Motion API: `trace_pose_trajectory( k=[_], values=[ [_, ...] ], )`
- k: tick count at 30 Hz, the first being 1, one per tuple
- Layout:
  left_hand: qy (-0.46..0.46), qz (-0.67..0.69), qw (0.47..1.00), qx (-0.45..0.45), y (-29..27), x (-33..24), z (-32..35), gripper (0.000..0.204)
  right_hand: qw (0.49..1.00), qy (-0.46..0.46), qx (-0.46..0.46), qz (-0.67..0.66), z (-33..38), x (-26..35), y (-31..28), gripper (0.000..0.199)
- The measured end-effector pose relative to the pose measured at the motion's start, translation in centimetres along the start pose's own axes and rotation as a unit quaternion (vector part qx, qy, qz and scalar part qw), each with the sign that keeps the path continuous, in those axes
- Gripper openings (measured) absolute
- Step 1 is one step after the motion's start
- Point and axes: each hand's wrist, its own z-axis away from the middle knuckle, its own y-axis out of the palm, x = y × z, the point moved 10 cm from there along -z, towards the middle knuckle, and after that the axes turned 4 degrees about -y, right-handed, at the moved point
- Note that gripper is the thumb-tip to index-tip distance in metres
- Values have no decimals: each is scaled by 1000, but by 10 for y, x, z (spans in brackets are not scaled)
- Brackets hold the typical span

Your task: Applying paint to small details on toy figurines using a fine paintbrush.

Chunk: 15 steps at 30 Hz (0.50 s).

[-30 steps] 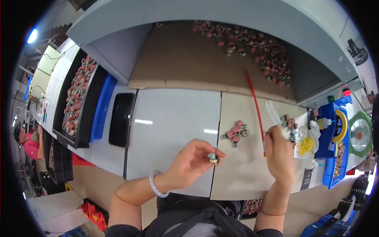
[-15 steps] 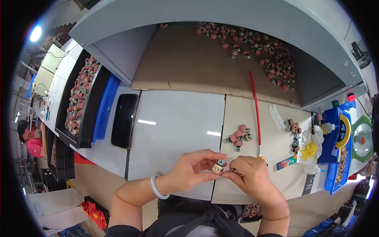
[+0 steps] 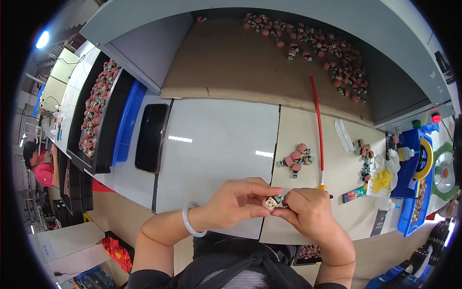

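Observation:
Between the thumb and fingers of my left hand (image 3: 235, 204) is a small painted figurine (image 3: 271, 204), its pale face turned up and a grey-green part at its top. My right hand (image 3: 310, 211) is closed in a pinch beside it, with a thin metallic tool (image 3: 280, 208) whose tip meets the figurine's side. Most of that tool is hidden by my fingers. Just beyond my right hand, a cluster of pink-headed figurines (image 3: 296, 160) lies on the table. A long red-handled paintbrush (image 3: 317, 130) rests to the right of them.
A grey booth (image 3: 144, 60) with many figurines (image 3: 344, 72) stands ahead. Left are a phone (image 3: 152, 138) and a black tray of figurines (image 3: 101, 164). On the right lie more figurines (image 3: 364, 156), a tube (image 3: 354, 194), and a blue bin (image 3: 408, 192) holding yellow tape (image 3: 424, 161). A person (image 3: 43, 168) sits far left.
My view has shifted slightly. The figurine has tilted a little in my left hand, and my right hand keeps its pinch against it. Nothing on the table has been moved.

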Motion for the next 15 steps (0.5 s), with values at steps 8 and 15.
trace_pose_trajectory(
  k=[8,15],
  values=[
    [-33,28,999,-18,-2,5,1,37,1000,11,19,6,0,0,2,36],
    [-3,0,1000,-16,-5,0,-1,36,1000,15,19,-1,0,-2,2,37]
  ],
)
